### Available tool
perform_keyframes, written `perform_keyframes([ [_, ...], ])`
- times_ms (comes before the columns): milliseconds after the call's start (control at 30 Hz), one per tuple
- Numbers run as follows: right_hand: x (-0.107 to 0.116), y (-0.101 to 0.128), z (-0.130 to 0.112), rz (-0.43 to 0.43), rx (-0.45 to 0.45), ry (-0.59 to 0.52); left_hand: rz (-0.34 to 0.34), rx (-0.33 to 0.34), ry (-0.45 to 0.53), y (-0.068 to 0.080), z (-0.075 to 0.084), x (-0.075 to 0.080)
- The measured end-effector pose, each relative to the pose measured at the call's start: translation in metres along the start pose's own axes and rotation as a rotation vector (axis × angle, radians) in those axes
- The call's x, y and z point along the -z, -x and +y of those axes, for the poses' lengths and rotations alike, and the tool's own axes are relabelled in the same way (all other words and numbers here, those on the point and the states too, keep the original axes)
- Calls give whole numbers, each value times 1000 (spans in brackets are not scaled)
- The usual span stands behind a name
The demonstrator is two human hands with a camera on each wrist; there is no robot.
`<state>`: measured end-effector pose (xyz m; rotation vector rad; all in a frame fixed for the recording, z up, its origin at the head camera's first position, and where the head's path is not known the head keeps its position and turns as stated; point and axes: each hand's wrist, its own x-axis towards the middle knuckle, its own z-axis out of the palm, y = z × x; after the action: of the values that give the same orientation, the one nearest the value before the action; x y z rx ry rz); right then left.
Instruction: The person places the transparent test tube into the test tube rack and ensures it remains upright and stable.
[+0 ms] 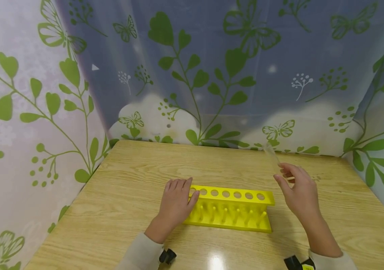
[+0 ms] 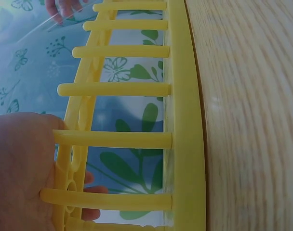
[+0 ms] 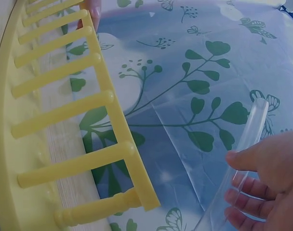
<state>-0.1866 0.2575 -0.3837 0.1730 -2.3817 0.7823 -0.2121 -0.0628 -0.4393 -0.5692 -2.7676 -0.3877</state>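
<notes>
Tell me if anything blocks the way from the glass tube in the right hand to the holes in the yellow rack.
Nothing visible does. The right hand holds the clear tube above the table beside the yellow rack, whose holes look empty. The left hand rests on the rack's far end.

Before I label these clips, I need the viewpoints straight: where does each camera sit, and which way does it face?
Head: worn high, looking forward and down at the wooden table and the yellow plastic test-tube rack; both hands and sleeves show.
Left wrist: low at the rack's end, looking along its pegs; left hand touches the rack.
Right wrist: low beside the rack, facing the leaf-print curtain; right hand holds a clear glass tube.
All three views share the rack.
</notes>
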Motion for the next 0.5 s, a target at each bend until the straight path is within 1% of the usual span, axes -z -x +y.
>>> perform_keyframes([
  [267,1,0,-4,45,23,6,-1,5,6,0,-1,-1],
  [500,5,-1,-10,86,48,-26,1,2,13,0,-2,-3],
])
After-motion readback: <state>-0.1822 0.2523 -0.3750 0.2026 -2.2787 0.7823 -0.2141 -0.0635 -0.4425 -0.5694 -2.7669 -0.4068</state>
